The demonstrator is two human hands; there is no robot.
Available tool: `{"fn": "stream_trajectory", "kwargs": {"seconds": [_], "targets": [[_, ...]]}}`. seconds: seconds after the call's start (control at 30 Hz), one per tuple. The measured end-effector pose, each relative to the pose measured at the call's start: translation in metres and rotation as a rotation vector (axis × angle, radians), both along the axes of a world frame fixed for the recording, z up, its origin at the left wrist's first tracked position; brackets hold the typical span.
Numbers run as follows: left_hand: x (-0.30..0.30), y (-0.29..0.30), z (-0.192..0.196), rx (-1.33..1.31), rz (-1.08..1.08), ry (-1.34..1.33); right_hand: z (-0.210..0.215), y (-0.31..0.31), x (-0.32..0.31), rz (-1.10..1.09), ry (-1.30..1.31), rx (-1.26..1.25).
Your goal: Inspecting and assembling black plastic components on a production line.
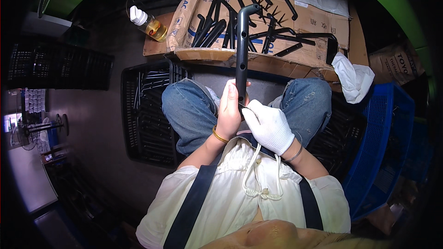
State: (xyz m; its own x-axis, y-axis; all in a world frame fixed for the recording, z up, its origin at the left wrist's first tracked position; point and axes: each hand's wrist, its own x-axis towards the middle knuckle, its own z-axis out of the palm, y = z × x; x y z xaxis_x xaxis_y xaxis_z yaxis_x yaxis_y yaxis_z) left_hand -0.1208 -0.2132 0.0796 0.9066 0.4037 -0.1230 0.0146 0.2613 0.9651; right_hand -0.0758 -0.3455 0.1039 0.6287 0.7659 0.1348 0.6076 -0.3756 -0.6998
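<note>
A long black tube (242,46) with a bent top end and several round holes along its side stands nearly upright in front of me. My bare left hand (229,113), a yellow bangle at its wrist, is closed round the tube's lower part. My right hand (270,127), in a white glove, is closed in a pinch against the tube's lower end. A thin dark tip shows at its fingertips, but the glove hides what it belongs to. Beyond the tube, a cardboard box (203,54) holds several similar black bent tubes (214,32).
Left of my knees stands a black crate (127,110) filled with dark parts. To the right are a blue crate (376,133) and more dark parts (339,133). A white bag (353,78) hangs at the box's right corner. A bottle of yellow liquid (154,28) stands left of the box.
</note>
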Motion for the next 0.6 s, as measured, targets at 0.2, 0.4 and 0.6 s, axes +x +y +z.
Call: {"fn": "stream_trajectory", "kwargs": {"seconds": [0.2, 0.4, 0.6], "targets": [[0.000, -0.001, -0.001, 0.113, 0.016, -0.027, 0.004, 0.001, -0.001, -0.022, 0.083, -0.057], [0.000, -0.002, -0.007, 0.133, 0.029, -0.026, -0.011, 0.002, -0.005, -0.036, -0.020, -0.006], [-0.001, -0.005, -0.013, 0.081, 0.061, -0.055, -0.010, 0.005, -0.010, -0.094, 0.071, 0.023]]}}
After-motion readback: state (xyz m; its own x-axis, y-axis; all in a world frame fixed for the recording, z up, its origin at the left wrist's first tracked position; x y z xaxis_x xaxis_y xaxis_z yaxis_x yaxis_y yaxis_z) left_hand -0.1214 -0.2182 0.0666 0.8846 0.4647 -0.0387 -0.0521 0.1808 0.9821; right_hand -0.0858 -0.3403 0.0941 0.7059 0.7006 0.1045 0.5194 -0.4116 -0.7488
